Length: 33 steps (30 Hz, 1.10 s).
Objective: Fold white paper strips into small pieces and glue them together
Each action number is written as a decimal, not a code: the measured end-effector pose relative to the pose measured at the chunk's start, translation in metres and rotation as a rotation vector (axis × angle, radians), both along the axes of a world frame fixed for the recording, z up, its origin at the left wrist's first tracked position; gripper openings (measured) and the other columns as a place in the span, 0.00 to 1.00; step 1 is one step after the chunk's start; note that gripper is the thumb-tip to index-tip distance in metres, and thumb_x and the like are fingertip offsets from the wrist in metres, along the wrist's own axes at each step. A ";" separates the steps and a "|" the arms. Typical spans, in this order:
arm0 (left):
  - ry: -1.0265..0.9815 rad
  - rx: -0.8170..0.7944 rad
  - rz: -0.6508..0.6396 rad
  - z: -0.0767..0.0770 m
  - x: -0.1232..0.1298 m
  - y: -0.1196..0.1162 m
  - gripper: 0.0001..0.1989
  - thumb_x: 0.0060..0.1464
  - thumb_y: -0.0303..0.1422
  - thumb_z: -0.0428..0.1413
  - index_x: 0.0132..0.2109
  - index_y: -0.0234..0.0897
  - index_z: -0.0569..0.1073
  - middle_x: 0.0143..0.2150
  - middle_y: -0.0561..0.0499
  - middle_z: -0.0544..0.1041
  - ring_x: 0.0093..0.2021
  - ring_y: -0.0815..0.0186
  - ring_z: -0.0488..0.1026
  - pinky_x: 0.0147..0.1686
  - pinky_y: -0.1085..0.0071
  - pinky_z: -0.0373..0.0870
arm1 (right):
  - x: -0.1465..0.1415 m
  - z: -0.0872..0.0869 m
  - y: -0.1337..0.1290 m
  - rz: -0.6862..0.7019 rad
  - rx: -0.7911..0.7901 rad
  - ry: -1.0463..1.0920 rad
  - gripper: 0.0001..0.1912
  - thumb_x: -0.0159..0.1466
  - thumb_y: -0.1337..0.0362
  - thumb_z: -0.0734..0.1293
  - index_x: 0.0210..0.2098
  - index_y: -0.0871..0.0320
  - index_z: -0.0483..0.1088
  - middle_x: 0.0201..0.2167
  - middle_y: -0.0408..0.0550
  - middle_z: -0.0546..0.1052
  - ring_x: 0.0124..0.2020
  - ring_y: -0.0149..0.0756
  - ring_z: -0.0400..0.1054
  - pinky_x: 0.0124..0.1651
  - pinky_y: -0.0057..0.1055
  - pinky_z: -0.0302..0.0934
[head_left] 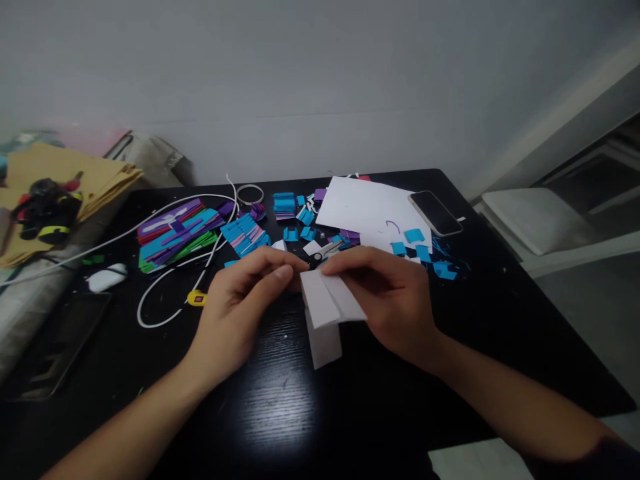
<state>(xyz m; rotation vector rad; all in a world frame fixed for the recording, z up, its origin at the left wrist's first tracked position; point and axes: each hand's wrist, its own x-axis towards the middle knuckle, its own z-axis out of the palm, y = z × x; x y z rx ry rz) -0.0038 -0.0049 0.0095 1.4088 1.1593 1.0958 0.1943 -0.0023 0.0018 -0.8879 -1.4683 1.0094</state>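
Observation:
A folded piece of white paper (pixel 320 303) is held up over the dark table, its creased panels hanging at angles to each other. My right hand (pixel 395 293) pinches its upper right part between thumb and curled fingers. At the upper left corner of the paper is my left hand (pixel 240 303), fingers closed, thumb on top and fingertips against the edge. Some of its fingers are hidden behind the thumb. Just beyond the hands lie scissors (pixel 326 251) and small folded blue paper pieces (pixel 291 234).
Bundles of coloured paper strips (pixel 175 233) lie left, beside a white cable (pixel 143 307). White sheets (pixel 367 207) and a phone (pixel 436 213) are at the back right. A ring-shaped tape roll (pixel 250 195) sits near the wall. Another dark device (pixel 60 347) lies at left.

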 end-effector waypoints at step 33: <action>0.516 0.826 -0.074 0.003 -0.014 -0.001 0.13 0.62 0.20 0.60 0.50 0.40 0.77 0.43 0.50 0.82 0.43 0.65 0.79 0.43 0.67 0.76 | 0.011 0.012 0.010 0.242 -0.132 -0.180 0.12 0.64 0.63 0.76 0.47 0.55 0.76 0.44 0.47 0.81 0.47 0.38 0.77 0.51 0.34 0.74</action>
